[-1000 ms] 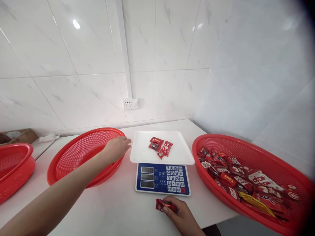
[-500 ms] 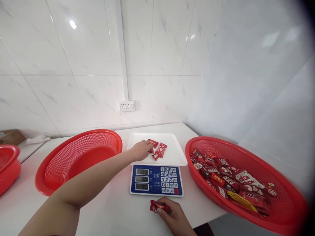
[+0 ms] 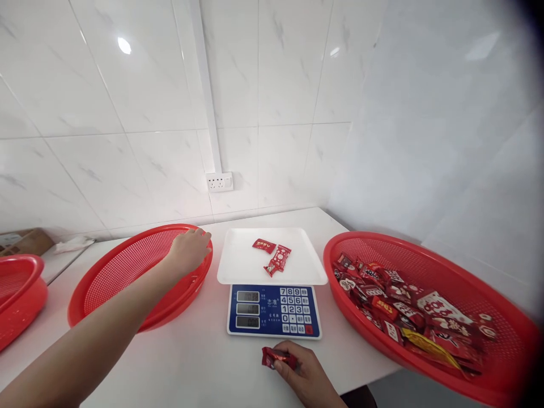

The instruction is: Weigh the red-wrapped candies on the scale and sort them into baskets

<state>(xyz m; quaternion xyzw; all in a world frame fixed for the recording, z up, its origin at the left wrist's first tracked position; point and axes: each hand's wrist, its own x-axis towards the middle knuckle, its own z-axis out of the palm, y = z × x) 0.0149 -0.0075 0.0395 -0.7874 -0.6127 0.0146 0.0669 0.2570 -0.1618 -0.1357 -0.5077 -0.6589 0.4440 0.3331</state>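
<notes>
My left hand (image 3: 190,249) is over the right end of a red plastic basket (image 3: 91,277), its fingers apart and nothing visible in them. Just beneath it, a small bit of a wrapper shows inside the basket, mostly hidden by the hand. In front of the scale, my right hand (image 3: 308,371) pinches a red snack packet (image 3: 268,357) between thumb and fingers. On the white pan (image 3: 238,266) of the digital scale (image 3: 274,311) lie a plain red packet (image 3: 264,245) and red packets with white print (image 3: 280,258).
To the right, a large red basket (image 3: 352,241) holds many red snack packets and a yellow one (image 3: 429,347). At the left edge stands another red basket (image 3: 25,306), with a cardboard box (image 3: 32,242) behind. A socket (image 3: 220,182) is on the tiled wall.
My left hand has moved left from the scale pan to above the basket, and fewer packets lie on the pan. My right hand keeps its packet in nearly the same place.
</notes>
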